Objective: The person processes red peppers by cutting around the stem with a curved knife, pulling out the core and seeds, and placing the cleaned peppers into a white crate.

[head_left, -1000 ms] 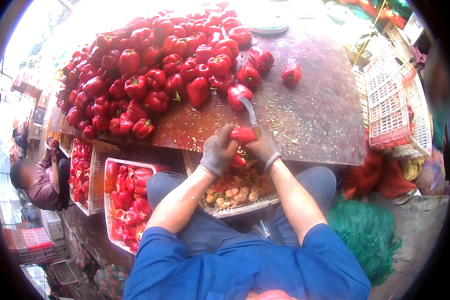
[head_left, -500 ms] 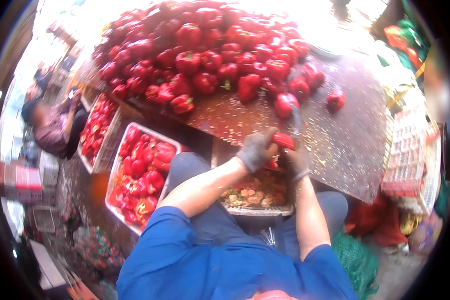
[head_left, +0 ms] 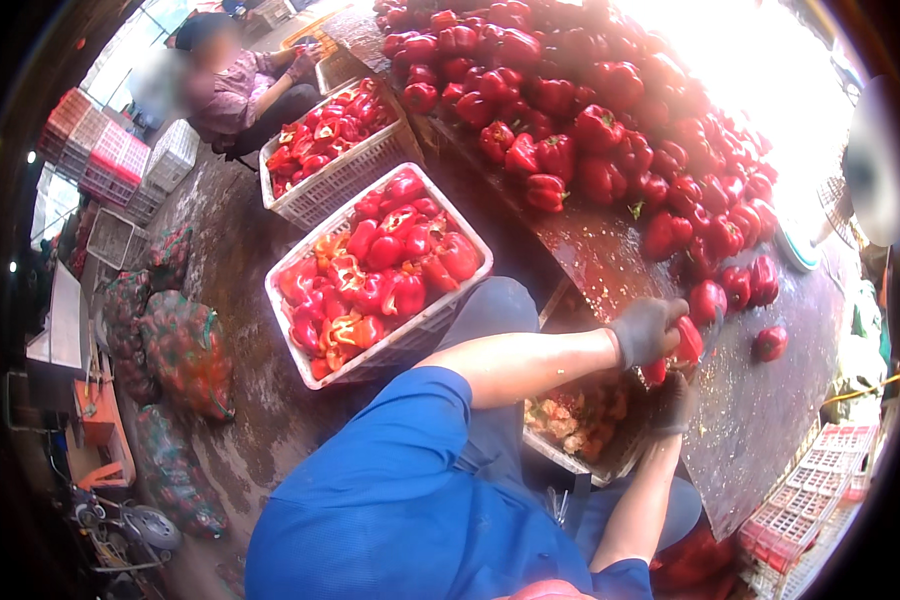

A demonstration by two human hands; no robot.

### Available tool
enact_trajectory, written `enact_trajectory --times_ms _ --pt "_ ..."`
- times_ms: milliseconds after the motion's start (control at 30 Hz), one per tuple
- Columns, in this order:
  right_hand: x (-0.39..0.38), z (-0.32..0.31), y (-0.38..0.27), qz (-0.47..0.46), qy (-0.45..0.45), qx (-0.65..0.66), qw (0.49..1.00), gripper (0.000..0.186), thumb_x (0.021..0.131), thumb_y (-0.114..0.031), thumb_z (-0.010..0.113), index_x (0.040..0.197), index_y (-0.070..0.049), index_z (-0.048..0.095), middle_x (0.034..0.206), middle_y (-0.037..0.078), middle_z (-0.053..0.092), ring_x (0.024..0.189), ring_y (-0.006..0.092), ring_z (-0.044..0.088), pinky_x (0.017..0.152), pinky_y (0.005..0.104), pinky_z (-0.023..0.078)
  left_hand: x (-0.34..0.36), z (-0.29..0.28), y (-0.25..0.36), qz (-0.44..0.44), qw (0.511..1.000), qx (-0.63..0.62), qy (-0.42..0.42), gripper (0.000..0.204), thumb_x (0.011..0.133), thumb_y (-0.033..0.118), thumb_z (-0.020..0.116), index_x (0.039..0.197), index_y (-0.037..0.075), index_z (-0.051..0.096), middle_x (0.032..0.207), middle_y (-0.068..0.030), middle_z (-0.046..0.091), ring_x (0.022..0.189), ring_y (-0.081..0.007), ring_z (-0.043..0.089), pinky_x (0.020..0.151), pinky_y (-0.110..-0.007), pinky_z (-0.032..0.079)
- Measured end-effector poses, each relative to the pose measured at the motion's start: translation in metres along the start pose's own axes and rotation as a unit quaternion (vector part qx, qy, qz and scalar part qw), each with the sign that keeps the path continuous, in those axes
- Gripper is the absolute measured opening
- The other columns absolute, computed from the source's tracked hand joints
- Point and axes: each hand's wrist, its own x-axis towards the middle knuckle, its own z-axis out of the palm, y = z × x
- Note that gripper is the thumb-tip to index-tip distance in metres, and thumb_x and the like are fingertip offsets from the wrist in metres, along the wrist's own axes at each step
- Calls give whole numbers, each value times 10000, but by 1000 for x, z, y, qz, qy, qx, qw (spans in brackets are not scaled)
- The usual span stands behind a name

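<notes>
Red pepper [head_left: 688, 341] grasped by the left hand [head_left: 646, 332]; right hand [head_left: 674, 404], grip too indistinct to tell. Probably coring; next move calls for steady support.

A blue shirt [head_left: 370, 490] is worn with 2 seemingly grey gloves [head_left: 645, 332].

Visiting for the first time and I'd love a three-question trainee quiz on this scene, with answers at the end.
1. True or false: the left hand and the right hand are both gloved.
2. What fills the white crate beside the left knee? A) lemons B) cut red bell peppers C) green beans
3. Fill in: the pile of whole red bell peppers lies on a ____.

Key: 1. true; 2. B; 3. table
</notes>
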Motion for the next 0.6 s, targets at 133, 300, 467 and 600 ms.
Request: enact_trajectory --times_ms 133,300,467,600 --pt "-19 24 -31 20 -64 -79 995 246 746 -16 649 972 -72 569 805 14 567 648 128 561 597 269 471 16 -54 -3 -19 984 -138 109 250 842 52 581 1076 44 666 801 -128 687 780 -138 686 729 -317 548" --pt "-22 26 -24 24 -99 -84 991 207 732 -2 643 935 -37 620 768 32 606 659 130 579 597 265 472 4 -207 -30 -5 938 -124 324 299 825 53 597 1103 59 703 797 -5 656 696 -61 571 635 -269 508" --pt "-28 28 -27 21 -94 -121 988 186 724 -6 640 909 -11 658 793 22 628 713 118 586 638 256 470 -87 -376 -145 4 834 266 484 330 792 67 603 1110 67 693 976 -172 717 891 -339 707 825 -427 555" --pt "-29 35 -28 30 -94 -111 989 211 719 -8 644 929 -4 661 794 31 643 698 134 603 638 270 490 -201 -451 -248 -203 778 482 348 417 844 122 603 1256 110 666 1216 -186 690 1147 -377 641 1029 -448 502"
